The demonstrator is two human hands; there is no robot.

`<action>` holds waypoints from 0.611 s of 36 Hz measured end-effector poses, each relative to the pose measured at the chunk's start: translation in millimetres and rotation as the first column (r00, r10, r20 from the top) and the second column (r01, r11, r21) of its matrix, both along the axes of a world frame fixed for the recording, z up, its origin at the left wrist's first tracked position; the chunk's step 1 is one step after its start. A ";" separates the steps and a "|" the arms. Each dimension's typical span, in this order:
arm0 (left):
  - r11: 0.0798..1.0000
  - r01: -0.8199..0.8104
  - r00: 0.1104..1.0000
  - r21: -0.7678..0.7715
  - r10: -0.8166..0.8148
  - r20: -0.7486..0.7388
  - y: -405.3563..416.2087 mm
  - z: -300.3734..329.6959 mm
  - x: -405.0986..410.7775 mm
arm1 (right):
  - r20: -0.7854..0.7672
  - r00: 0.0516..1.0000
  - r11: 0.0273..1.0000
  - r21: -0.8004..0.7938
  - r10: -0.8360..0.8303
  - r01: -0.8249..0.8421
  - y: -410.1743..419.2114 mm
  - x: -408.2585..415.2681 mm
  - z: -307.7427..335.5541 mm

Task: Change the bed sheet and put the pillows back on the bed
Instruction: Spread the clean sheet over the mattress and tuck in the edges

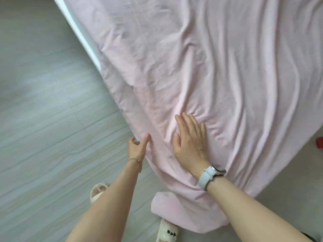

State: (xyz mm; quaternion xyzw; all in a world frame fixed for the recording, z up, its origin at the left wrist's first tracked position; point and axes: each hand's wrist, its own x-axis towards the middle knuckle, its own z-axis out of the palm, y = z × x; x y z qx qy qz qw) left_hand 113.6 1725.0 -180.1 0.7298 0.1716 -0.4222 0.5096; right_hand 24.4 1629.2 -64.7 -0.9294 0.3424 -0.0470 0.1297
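A pale pink bed sheet (218, 67) lies spread and wrinkled over the bed, its near corner hanging down to the floor. My right hand (189, 142), with a white watch on the wrist, presses flat on the sheet near the bed's corner, fingers straight. My left hand (137, 147) is at the sheet's hanging side edge, index finger touching the fabric and the other fingers loosely curled, holding nothing I can see. A strip of white mattress (78, 30) shows along the left edge. No pillows are in view.
Light wood-grain floor (49, 110) spreads to the left and below. My feet in white slippers (167, 230) stand by the bed corner. A small red object (319, 142) sits at the right edge on the floor.
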 end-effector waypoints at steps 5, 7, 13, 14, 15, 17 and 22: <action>0.975 0.144 0.972 0.171 -0.172 0.160 -6.4 -1.0 31.0 | 0.014 0.998 0.998 -0.025 -0.060 0.060 9.4 47.4 -12.3; 0.962 0.196 0.949 0.192 -0.235 0.210 1.6 1.7 36.6 | 0.005 0.997 0.997 -0.012 -0.081 0.082 18.9 59.4 -14.0; 0.948 0.303 0.924 0.101 -0.318 0.212 77.9 22.3 39.8 | 0.011 1.000 1.000 0.029 -0.009 0.008 53.1 88.5 -13.8; 0.941 0.327 0.916 0.088 -0.338 0.218 99.4 24.7 41.0 | -0.019 1.000 0.998 0.061 0.018 -0.016 60.7 93.0 -13.3; 0.925 0.374 0.895 0.064 -0.378 0.238 120.7 29.0 41.9 | -0.067 0.997 0.994 0.112 0.027 -0.020 68.2 99.4 -11.7; 0.866 0.500 0.829 0.001 -0.479 0.288 156.6 42.6 41.1 | -0.221 0.975 0.967 0.253 0.020 0.038 82.3 116.9 -7.2; 0.765 0.634 0.771 -0.112 -0.617 0.155 181.0 57.1 44.5 | -0.449 0.894 0.843 0.475 -0.014 0.252 108.3 177.9 -11.3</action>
